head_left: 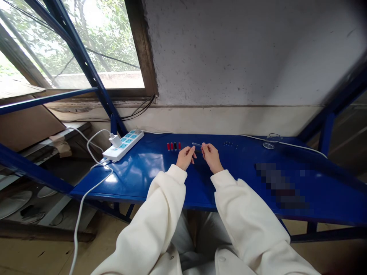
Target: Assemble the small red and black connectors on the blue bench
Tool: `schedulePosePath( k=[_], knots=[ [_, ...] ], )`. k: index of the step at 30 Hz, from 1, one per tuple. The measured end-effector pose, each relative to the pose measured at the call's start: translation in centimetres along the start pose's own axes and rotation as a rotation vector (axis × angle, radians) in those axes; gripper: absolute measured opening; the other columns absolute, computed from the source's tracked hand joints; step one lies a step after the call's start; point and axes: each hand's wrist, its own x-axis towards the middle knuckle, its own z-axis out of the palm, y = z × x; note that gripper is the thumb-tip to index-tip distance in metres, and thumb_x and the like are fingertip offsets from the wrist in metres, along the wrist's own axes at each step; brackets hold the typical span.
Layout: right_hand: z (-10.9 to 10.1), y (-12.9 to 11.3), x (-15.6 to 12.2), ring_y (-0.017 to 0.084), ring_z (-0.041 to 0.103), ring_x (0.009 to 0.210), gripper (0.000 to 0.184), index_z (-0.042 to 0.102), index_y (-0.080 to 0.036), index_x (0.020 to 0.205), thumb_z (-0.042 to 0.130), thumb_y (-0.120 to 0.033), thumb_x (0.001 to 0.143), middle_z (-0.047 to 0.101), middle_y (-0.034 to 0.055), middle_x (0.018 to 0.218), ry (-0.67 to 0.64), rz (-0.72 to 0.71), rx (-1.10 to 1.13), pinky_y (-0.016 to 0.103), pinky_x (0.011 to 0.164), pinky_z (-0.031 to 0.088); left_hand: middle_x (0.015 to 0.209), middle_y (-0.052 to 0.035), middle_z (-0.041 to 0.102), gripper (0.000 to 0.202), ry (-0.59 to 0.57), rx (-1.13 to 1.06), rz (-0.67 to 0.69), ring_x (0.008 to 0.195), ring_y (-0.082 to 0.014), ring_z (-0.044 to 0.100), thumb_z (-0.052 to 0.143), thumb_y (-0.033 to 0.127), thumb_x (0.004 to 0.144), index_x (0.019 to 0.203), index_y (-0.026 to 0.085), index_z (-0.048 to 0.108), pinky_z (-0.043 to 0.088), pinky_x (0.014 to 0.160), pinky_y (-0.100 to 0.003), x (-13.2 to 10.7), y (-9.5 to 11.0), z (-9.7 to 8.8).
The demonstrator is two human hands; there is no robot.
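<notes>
My right hand [211, 156] pinches the right end of a short, clear, tube-like piece [196, 144] above the blue table. Close to the left end of that piece is my left hand [185, 157], thumb and fingers drawn together; whether anything small is between them is too fine to make out. Just left of my left hand stand several small cylinders in a row, red ones [172, 146] and a black one [175, 146]. Beyond my right hand, several tiny dark pieces [229, 144] lie scattered on the table.
A white power strip [124, 146] with a plugged-in adapter [115, 140] lies on the blue table [134, 183] at the left, its cable [83, 198] hanging over the edge. Clear round containers [268, 145] sit at the right rear. A pixelated dark object [281, 187] lies nearer.
</notes>
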Motion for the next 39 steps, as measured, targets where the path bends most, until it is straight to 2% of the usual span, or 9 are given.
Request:
schedulePosePath(
  k=[3, 8, 13, 16, 23, 29, 33, 39],
  knots=[
    [0.5, -0.1, -0.1, 0.008, 0.039, 0.042, 0.040, 0.048, -0.019, 0.070, 0.049, -0.059, 0.071, 0.049, -0.0030, 0.054, -0.106, 0.046, 0.065, 0.022, 0.040, 0.031, 0.055, 0.0026, 0.054, 0.037, 0.034, 0.014, 0.022, 0.032, -0.0033, 0.042, 0.049, 0.052, 0.074, 0.068, 0.015, 0.047, 0.029, 0.033, -0.016, 0.1, -0.2, 0.0],
    [0.7, -0.4, -0.5, 0.006, 0.039, 0.041, 0.036, 0.048, -0.019, 0.072, 0.053, -0.054, 0.070, 0.049, -0.0040, 0.057, -0.277, 0.081, 0.082, 0.022, 0.039, 0.030, 0.049, 0.0053, 0.047, 0.035, 0.151, 0.100, 0.077, 0.032, -0.0038, 0.037, 0.048, 0.050, 0.076, 0.068, 0.016, 0.050, 0.028, 0.035, -0.017, 0.3, -0.6, -0.4],
    [0.7, -1.0, -0.7, 0.006, 0.040, 0.042, 0.033, 0.048, -0.018, 0.073, 0.053, -0.051, 0.071, 0.048, -0.0041, 0.059, -0.375, 0.109, 0.092, 0.021, 0.039, 0.029, 0.055, 0.0023, 0.051, 0.034, 0.200, 0.204, 0.214, 0.050, -0.0072, 0.045, 0.048, 0.046, 0.077, 0.065, 0.015, 0.056, 0.035, 0.049, -0.019, 0.2, -0.4, -0.7],
    [0.6, -1.4, -0.8, 0.006, 0.039, 0.042, 0.032, 0.049, -0.018, 0.071, 0.053, -0.050, 0.071, 0.047, -0.0044, 0.058, -0.385, 0.097, 0.100, 0.021, 0.039, 0.029, 0.056, 0.0017, 0.052, 0.035, 0.205, 0.213, 0.224, 0.054, -0.0085, 0.047, 0.047, 0.046, 0.078, 0.064, 0.015, 0.058, 0.036, 0.052, -0.020, 0.1, -0.3, -0.7],
    [0.6, -1.5, -0.8, 0.007, 0.040, 0.045, 0.034, 0.051, -0.018, 0.070, 0.055, -0.052, 0.069, 0.048, -0.0029, 0.058, -0.350, 0.028, 0.072, 0.023, 0.043, 0.032, 0.052, 0.0008, 0.053, 0.036, 0.183, 0.167, 0.159, 0.048, -0.0093, 0.047, 0.048, 0.048, 0.076, 0.074, 0.015, 0.064, 0.035, 0.044, -0.020, 0.1, -0.4, -0.7],
    [0.7, -0.7, -0.6, 0.007, 0.041, 0.048, 0.033, 0.049, -0.018, 0.070, 0.058, -0.050, 0.068, 0.048, -0.0029, 0.060, -0.339, -0.014, 0.092, 0.023, 0.045, 0.033, 0.066, -0.0031, 0.061, 0.036, 0.173, 0.157, 0.177, 0.038, -0.0051, 0.043, 0.052, 0.046, 0.075, 0.080, 0.013, 0.066, 0.032, 0.035, -0.019, 0.2, -0.4, -0.8],
    [0.7, -0.4, -0.5, 0.008, 0.041, 0.048, 0.031, 0.048, -0.018, 0.069, 0.059, -0.048, 0.068, 0.047, -0.0035, 0.059, -0.337, -0.028, 0.103, 0.023, 0.047, 0.034, 0.077, -0.0049, 0.062, 0.033, 0.164, 0.161, 0.237, 0.038, -0.0033, 0.043, 0.053, 0.044, 0.075, 0.080, 0.014, 0.067, 0.037, 0.037, -0.020, 0.3, -0.5, -0.9],
    [0.7, -0.7, -0.6, 0.008, 0.042, 0.050, 0.032, 0.047, -0.018, 0.067, 0.059, -0.048, 0.068, 0.047, -0.0036, 0.059, -0.327, -0.047, 0.089, 0.023, 0.050, 0.037, 0.078, -0.0050, 0.059, 0.029, 0.153, 0.109, 0.236, 0.047, -0.0057, 0.051, 0.056, 0.041, 0.074, 0.078, 0.014, 0.066, 0.044, 0.044, -0.020, 0.4, -0.8, -0.8]
  ],
)
